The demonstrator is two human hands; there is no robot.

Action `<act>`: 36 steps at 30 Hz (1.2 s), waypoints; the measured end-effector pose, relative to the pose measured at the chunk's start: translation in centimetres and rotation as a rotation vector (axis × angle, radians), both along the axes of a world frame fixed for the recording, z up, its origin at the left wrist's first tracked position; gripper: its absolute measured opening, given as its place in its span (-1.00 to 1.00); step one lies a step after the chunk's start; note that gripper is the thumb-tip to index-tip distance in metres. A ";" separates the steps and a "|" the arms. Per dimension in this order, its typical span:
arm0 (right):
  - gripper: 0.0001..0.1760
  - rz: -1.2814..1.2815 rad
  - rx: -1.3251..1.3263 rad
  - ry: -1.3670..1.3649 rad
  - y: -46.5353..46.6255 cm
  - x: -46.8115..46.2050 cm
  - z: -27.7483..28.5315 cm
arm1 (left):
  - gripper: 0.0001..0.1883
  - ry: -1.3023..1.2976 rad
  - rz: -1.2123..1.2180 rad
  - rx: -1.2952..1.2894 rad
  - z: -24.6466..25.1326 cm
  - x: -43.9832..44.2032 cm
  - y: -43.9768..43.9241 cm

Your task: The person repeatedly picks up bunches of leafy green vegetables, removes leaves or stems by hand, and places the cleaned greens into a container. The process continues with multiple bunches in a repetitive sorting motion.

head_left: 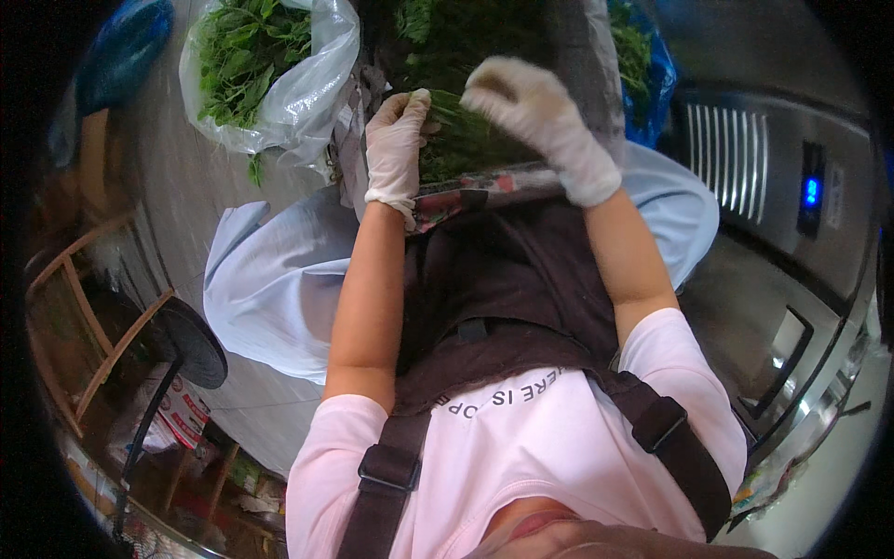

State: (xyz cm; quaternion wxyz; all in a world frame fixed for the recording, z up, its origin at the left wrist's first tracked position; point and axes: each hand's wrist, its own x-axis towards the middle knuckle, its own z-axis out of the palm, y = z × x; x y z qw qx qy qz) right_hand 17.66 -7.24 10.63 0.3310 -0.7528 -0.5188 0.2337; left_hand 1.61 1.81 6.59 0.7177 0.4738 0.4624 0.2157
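Observation:
My left hand [398, 143], in a thin white glove, pinches feathery greens [457, 136] between thumb and fingers. My right hand [527, 115], also gloved, is curled and blurred just to the right; I cannot tell if anything is in its fingers. Both hands are over a large open bag [503, 185] with a printed rim, between my knees. Dark green herbs lie inside it, their far part in shadow. Left of this, a clear plastic bag [318, 91] holds loose leafy greens [244, 66].
A blue plastic bag [660, 91] of greens stands beyond the large bag's right side. Close on my right is a stainless-steel appliance [754, 272] with vent slots and a lit display. A round black seat [192, 342] and wooden shelving [91, 307] are at the left.

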 end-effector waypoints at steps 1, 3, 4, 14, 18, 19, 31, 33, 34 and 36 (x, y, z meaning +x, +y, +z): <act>-0.66 0.116 -0.069 -0.184 -0.5 -1.1 -0.4 | -0.68 -0.068 -0.013 -0.059 -0.3 -0.1 -0.1; -0.70 0.152 -0.072 -0.385 -0.9 -3.0 -1.5 | -0.69 -0.169 0.007 -0.152 -1.1 -0.2 -0.2; -0.74 0.141 -0.146 -0.294 -1.1 -3.4 -2.0 | -0.68 -0.104 -0.094 -0.054 -1.6 -0.5 -0.5; -0.69 0.008 -0.598 -0.473 -1.0 4.9 -6.9 | -0.59 0.166 -0.469 0.090 -4.8 -2.1 -2.5; -0.58 -0.058 -0.564 -0.255 0.8 3.4 -12.1 | -0.67 0.004 -0.048 -0.203 -6.1 -2.1 -1.3; -0.55 -0.075 -0.505 -0.344 1.1 2.5 -13.2 | -0.70 -0.045 0.084 -0.318 -6.4 -2.0 -0.9; -0.57 0.030 -0.427 0.103 1.9 2.2 -9.2 | -0.67 0.020 0.218 -0.365 -7.2 -1.4 -1.0; -0.62 0.022 -0.417 0.115 0.5 1.4 -6.7 | -0.63 -0.001 0.193 -0.361 -6.9 -0.9 -1.4; -0.64 0.032 -0.396 0.180 -0.1 1.1 -5.5 | -0.63 -0.078 0.182 -0.368 -6.7 -0.7 -1.5; -0.69 0.058 -0.294 0.229 -0.8 0.4 -3.7 | -0.65 -0.202 0.159 -0.418 -6.0 -0.3 -1.8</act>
